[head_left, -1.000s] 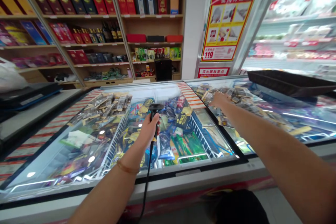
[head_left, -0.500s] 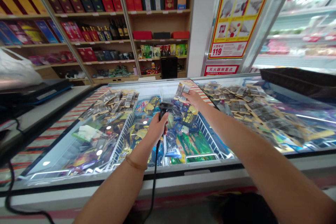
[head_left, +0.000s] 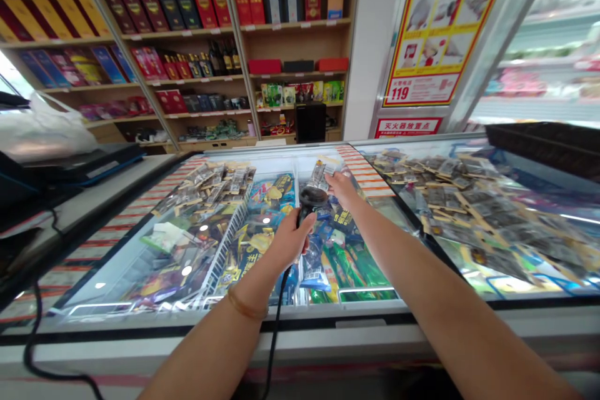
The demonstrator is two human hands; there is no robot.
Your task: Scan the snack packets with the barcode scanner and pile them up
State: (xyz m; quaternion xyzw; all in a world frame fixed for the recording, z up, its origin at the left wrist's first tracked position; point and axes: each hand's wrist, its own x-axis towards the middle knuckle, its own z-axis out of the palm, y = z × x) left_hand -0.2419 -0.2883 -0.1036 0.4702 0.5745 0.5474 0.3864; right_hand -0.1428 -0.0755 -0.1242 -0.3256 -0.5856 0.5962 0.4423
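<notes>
My left hand (head_left: 291, 239) is closed round the handle of a black corded barcode scanner (head_left: 313, 196), its head pointing away from me. Just beyond the scanner head, my right hand (head_left: 342, 189) pinches a small flat packet (head_left: 320, 174) with clear and grey parts; its print is too small to read. Both hands are over the glass top of a chest freezer (head_left: 225, 319). On the glass to the left lies a heap of similar small packets (head_left: 210, 184), and a larger spread of packets (head_left: 469, 194) covers the right side.
Under the glass, wire baskets (head_left: 227, 244) hold colourful frozen packages. A black tray (head_left: 544, 150) rests at the right. A counter (head_left: 94, 181) with a white plastic bag (head_left: 47, 128) is at the left. Behind stand shelves of boxes (head_left: 182, 6). The scanner's cable (head_left: 276, 337) hangs towards me.
The scanner in my left hand has moved right and closer to the packet in my right hand. My view has shifted slightly left.
</notes>
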